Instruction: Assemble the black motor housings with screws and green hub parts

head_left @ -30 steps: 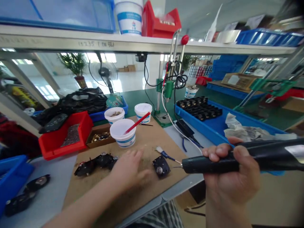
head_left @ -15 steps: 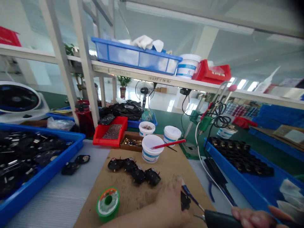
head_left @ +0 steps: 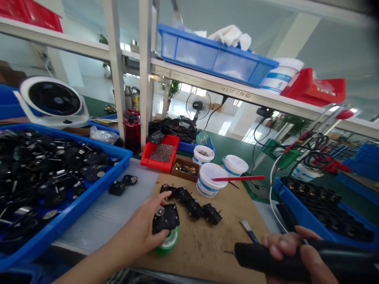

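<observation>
The brown work board (head_left: 201, 254) lay under my hands. My left hand (head_left: 139, 225) curled its fingers and thumb around a black electrical part (head_left: 166, 218), which sat against a green solder spool (head_left: 169, 243). My right hand (head_left: 284, 252) wrapped around a black soldering iron (head_left: 260, 256), its tip pointing left over the board. Beyond my left hand ran a row of four matching black parts (head_left: 189, 204), then a white tub (head_left: 209, 186). A blue tray (head_left: 97, 188) of black parts lay further left.

Black component (head_left: 166, 219), green solder spool (head_left: 169, 243), blue tray (head_left: 91, 197)
</observation>
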`<control>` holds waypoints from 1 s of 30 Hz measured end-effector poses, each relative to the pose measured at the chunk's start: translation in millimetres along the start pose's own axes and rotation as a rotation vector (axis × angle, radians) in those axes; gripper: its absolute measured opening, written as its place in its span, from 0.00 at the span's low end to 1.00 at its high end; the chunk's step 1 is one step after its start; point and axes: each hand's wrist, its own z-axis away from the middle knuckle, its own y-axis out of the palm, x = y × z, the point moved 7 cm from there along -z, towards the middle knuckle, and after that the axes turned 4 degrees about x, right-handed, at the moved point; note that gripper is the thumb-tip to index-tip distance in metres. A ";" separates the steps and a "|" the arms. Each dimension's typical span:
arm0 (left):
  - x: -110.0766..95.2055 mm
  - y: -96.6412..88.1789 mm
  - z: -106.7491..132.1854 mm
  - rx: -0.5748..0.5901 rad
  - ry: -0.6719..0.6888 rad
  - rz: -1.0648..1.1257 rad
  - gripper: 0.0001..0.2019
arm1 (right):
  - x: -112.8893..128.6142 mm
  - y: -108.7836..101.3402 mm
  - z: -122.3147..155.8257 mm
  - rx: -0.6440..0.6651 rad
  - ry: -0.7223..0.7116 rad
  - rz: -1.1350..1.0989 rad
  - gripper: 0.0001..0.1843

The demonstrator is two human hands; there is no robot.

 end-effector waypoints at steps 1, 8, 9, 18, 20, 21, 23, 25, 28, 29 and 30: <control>0.8 4.0 1.7 0.003 0.015 0.010 0.38 | -2.8 15.1 3.0 0.034 0.022 -0.005 0.15; 13.6 31.3 17.4 0.056 0.086 0.139 0.41 | -14.8 98.2 16.6 0.202 0.052 -0.042 0.13; 18.4 35.3 19.2 0.051 0.079 0.170 0.41 | -19.6 109.9 18.2 0.223 0.073 -0.053 0.12; 31.1 59.4 18.6 -0.057 0.050 0.474 0.26 | -58.4 200.1 39.0 0.537 0.140 -0.053 0.11; 28.1 57.1 19.1 -0.073 0.048 0.506 0.26 | -63.5 206.8 40.5 0.562 0.155 -0.030 0.12; 26.8 55.6 19.6 -0.080 0.050 0.518 0.26 | -65.1 209.2 40.9 0.575 0.161 -0.023 0.12; 24.8 53.0 20.5 -0.094 0.065 0.537 0.26 | -66.8 211.7 41.2 0.588 0.167 -0.005 0.11; 23.6 51.9 21.1 -0.108 0.080 0.546 0.24 | -66.5 212.1 41.0 0.589 0.156 0.021 0.10; 22.1 51.8 21.1 -0.135 0.095 0.536 0.21 | -65.5 213.9 42.7 0.623 0.129 0.062 0.10; 21.5 51.6 21.0 -0.145 0.097 0.527 0.20 | -65.5 216.1 44.6 0.657 0.119 0.070 0.10; 20.8 51.3 21.0 -0.152 0.100 0.515 0.20 | -65.7 218.7 46.8 0.694 0.108 0.081 0.10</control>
